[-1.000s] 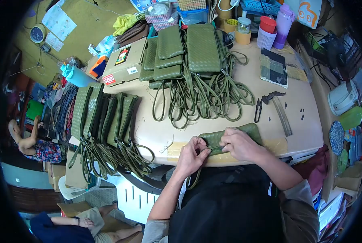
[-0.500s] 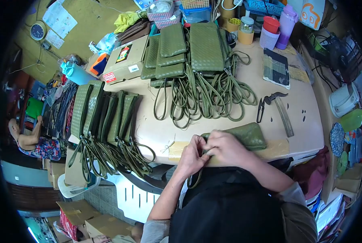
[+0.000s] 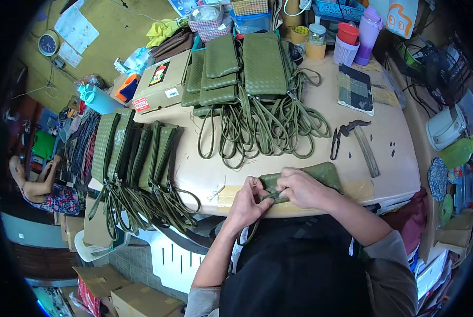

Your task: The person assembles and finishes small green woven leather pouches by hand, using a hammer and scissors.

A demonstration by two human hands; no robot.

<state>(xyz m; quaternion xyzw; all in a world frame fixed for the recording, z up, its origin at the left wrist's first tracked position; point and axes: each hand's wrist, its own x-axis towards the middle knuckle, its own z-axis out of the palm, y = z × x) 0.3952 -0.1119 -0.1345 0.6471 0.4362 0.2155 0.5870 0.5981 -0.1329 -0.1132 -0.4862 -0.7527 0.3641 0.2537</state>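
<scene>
A green woven-look pouch (image 3: 325, 175) lies at the table's front edge under my hands. My left hand (image 3: 249, 203) is closed, pinching the pouch's left end near its zipper edge. A thin green wrist strap (image 3: 255, 230) hangs below that hand. My right hand (image 3: 301, 190) is closed with fingers curled down at the pouch's near edge, a little right of the left hand. Its fingertips hide exactly what they pinch, perhaps the zipper edge. The zip pull cannot be made out.
Finished-looking green pouches with straps (image 3: 265, 66) are stacked at the back; more pouches (image 3: 133, 150) stand at left, straps hanging over the edge. A hammer (image 3: 364, 148), black snips (image 3: 335, 143) and a notebook (image 3: 356, 89) lie at right. Another person (image 3: 49, 182) sits far left.
My right hand has moved right, away from my left, and lowered onto the pouch. More of the pouch's left end and near edge shows between them. The view has shifted slightly.
</scene>
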